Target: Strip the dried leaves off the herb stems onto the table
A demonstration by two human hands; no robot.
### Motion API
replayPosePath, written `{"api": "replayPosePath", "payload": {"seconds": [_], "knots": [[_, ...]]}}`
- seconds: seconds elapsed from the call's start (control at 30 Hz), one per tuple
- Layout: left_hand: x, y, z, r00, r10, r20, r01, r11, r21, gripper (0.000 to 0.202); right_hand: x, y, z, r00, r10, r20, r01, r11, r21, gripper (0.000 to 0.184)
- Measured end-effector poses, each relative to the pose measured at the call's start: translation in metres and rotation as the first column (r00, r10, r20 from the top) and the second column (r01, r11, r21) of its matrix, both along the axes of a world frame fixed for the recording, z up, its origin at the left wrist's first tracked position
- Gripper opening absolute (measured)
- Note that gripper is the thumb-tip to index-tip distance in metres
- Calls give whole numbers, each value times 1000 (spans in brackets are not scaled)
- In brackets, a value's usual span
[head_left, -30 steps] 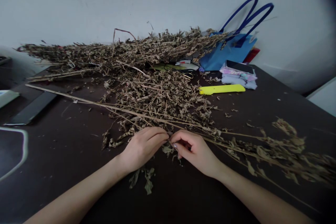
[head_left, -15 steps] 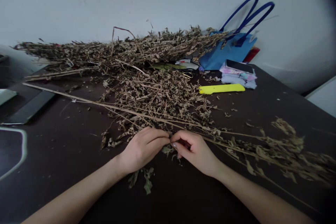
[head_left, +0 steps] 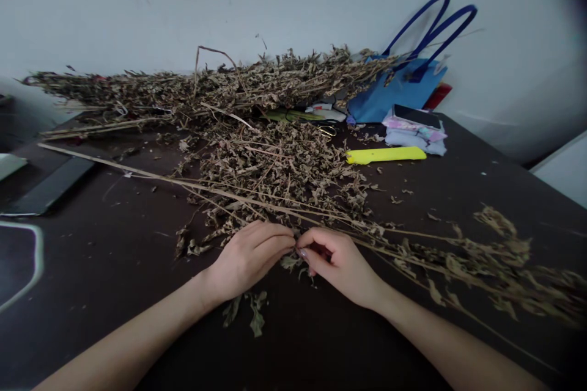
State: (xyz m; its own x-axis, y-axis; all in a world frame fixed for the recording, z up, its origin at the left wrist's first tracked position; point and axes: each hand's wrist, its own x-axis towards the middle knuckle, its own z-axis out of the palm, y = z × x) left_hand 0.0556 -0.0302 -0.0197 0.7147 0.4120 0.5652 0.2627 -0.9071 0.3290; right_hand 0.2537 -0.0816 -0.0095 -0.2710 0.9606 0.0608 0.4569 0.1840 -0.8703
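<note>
A long dried plant stem (head_left: 192, 185) lies across the dark table (head_left: 114, 269), running from far left to a leafy tip at the right (head_left: 499, 256). My left hand (head_left: 247, 256) and my right hand (head_left: 337, 259) meet at the stem's middle, fingertips pinched together on it. A heap of stripped dried leaves (head_left: 279, 171) lies just beyond my hands. A few loose leaves (head_left: 254, 314) rest under my left wrist.
A pile of dried stalks (head_left: 206, 88) runs along the wall. A blue bag (head_left: 403, 88), a phone on folded cloth (head_left: 417, 125) and a yellow case (head_left: 385, 154) sit at the back right. A dark flat device (head_left: 48, 186) lies at the left.
Nothing has visibly changed beyond a slight shift of the view; both hands stay pinched on the stem.
</note>
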Motion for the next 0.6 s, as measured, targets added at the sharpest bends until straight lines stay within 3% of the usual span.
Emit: {"api": "replayPosePath", "payload": {"seconds": [0.4, 0.6], "knots": [[2, -2, 1, 999, 37, 6, -37, 998, -52, 14, 0, 1, -2, 1000, -4, -6, 4, 1000, -22, 10], [1, 0, 3, 1000, 8, -31, -7, 1000, 16, 14, 0, 0, -2, 1000, -11, 4, 11, 1000, -27, 9]]}}
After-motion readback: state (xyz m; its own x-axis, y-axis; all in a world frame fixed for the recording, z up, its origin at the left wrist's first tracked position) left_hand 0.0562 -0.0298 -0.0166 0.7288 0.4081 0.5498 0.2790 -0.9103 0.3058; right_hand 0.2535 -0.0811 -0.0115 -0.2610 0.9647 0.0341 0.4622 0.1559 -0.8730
